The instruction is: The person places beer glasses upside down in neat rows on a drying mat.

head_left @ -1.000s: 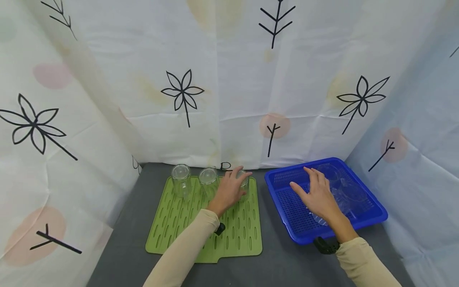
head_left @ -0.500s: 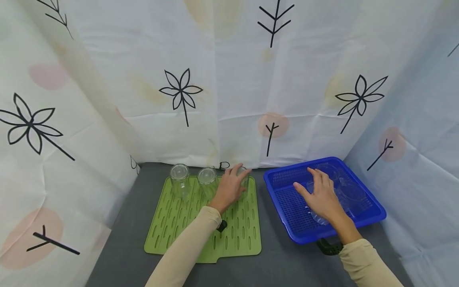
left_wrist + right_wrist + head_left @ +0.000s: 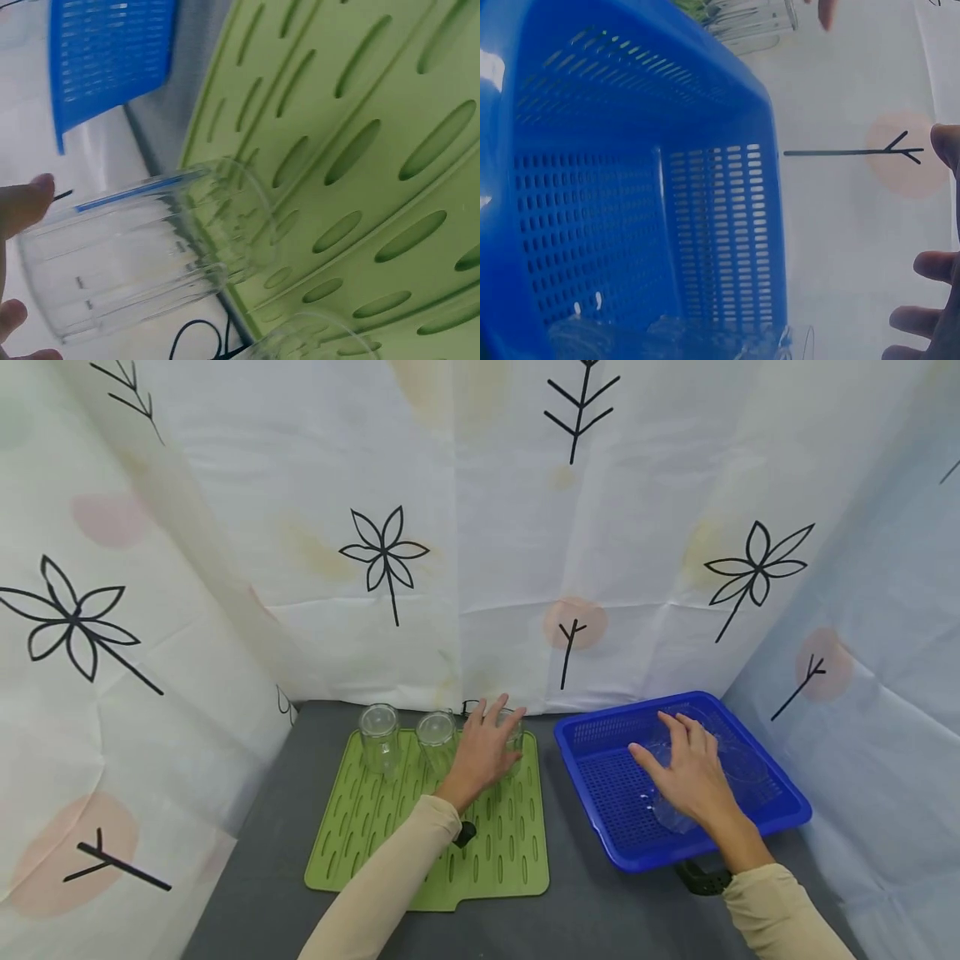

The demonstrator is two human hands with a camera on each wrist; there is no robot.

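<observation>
Three clear glasses stand upside down along the back of a green drying mat [image 3: 502,852]: one at the left [image 3: 379,739], one in the middle [image 3: 437,739] and one at the right [image 3: 514,743]. The left hand [image 3: 480,756] is spread beside the right glass; in the left wrist view its fingertips [image 3: 43,182] lie near the base of that glass [image 3: 142,255], apparently without gripping it. Over the blue basket [image 3: 615,793] hovers the right hand [image 3: 693,777], fingers spread and holding nothing. Clear glassware [image 3: 738,760] lies in the basket, partly hidden by this hand.
The mat and basket rest side by side on a dark grey table [image 3: 262,860], with a strip of bare table between them. Patterned white curtains [image 3: 495,527] enclose the back and sides. A thin black cord [image 3: 196,326] lies behind the mat.
The right hand has moved a little to the right over the basket. The left hand's fingers have shifted slightly upward and spread wider by the right glass. The glasses stand where they stood.
</observation>
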